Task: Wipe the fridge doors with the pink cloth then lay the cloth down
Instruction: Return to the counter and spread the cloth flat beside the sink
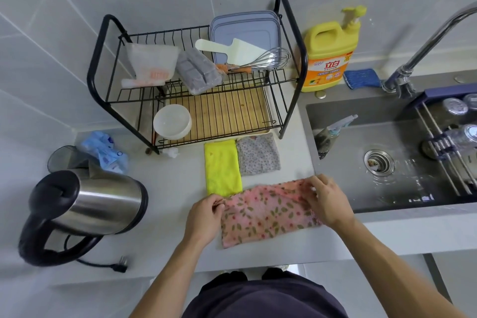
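The pink cloth (pixel 268 214), printed with small flowers and leaves, lies spread on the white counter (pixel 170 230) near its front edge. My left hand (pixel 204 217) pinches the cloth's far left corner. My right hand (pixel 327 201) pinches its far right corner, close to the sink's rim. The fridge is out of view.
A yellow cloth (pixel 222 168) and a grey dotted cloth (pixel 258 155) lie just beyond the pink one. A black dish rack (pixel 196 77) stands behind them. A steel kettle (pixel 85 209) sits at the left, the sink (pixel 387 152) and a detergent bottle (pixel 330 54) at the right.
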